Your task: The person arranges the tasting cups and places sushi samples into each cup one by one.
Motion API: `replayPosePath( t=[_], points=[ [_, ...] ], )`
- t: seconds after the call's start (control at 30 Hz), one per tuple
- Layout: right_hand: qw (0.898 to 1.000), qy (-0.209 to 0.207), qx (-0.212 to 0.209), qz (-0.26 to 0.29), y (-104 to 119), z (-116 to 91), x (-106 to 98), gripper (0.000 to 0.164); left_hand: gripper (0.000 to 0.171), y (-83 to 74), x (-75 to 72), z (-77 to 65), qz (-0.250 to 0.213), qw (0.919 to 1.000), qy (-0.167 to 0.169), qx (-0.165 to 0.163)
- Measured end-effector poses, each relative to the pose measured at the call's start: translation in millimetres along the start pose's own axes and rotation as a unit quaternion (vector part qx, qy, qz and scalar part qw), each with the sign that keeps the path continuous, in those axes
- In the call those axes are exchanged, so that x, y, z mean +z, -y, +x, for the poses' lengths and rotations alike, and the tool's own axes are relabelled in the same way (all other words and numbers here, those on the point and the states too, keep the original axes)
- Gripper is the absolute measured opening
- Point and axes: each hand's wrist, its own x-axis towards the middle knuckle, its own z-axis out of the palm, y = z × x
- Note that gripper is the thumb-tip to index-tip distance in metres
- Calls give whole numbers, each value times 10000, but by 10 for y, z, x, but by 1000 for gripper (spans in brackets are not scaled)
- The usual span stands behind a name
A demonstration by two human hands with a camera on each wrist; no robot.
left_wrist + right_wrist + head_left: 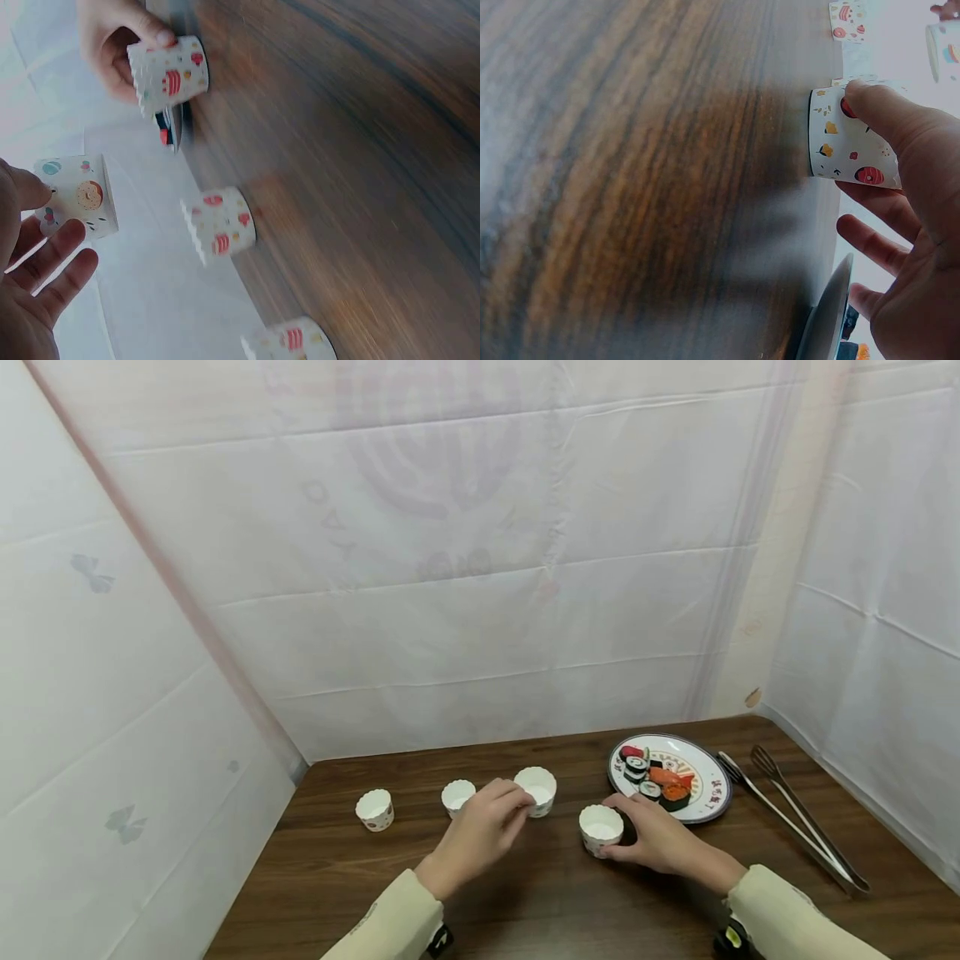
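Observation:
My left hand point(483, 828) pinches the rim of a white paper baking cup point(537, 806), lifted off the table. Its doughnut print shows on the cup's side in the left wrist view, with the thumb and fingers point(56, 259) at the rim. Low on the right, my right hand point(652, 837) grips another printed baking cup point(601, 839) between thumb and fingers. That cup's base point(814, 135) is on the tabletop in the right wrist view. Two more baking cups stand upright to the left, one farther left point(375, 814) and one partly behind my left hand point(456, 795).
A round plate point(708, 806) with several sushi pieces point(660, 777) stands just beyond my right hand. Metal tongs point(806, 827) lie to its right. The brown wooden table point(315, 877) ends at white cloth walls point(450, 635) behind and on both sides.

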Motion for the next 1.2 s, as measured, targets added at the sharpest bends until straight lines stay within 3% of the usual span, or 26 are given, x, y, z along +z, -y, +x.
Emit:
replayPosePath(
  t=[0.33, 0.6, 0.97, 1.2],
  points=[
    [10000, -38, -72, -47, -1, 7, 8, 63, 18, 106, -347, -374, 98, 9989, -54, -461],
    [10000, 58, 17, -50, -10, 6, -9, 64, 21, 193, -609, -668, 207, 9964, -387, -720],
    [10000, 56, 7, -81, -16, 14, -13, 63, 32, 265, -833, -1065, 479, 9914, -589, -1063],
    [10000, 33, 14, -75, -31, 19, 2, 64, 33, 260, -935, -1311, 587, 9858, -502, -1493]
  ],
)
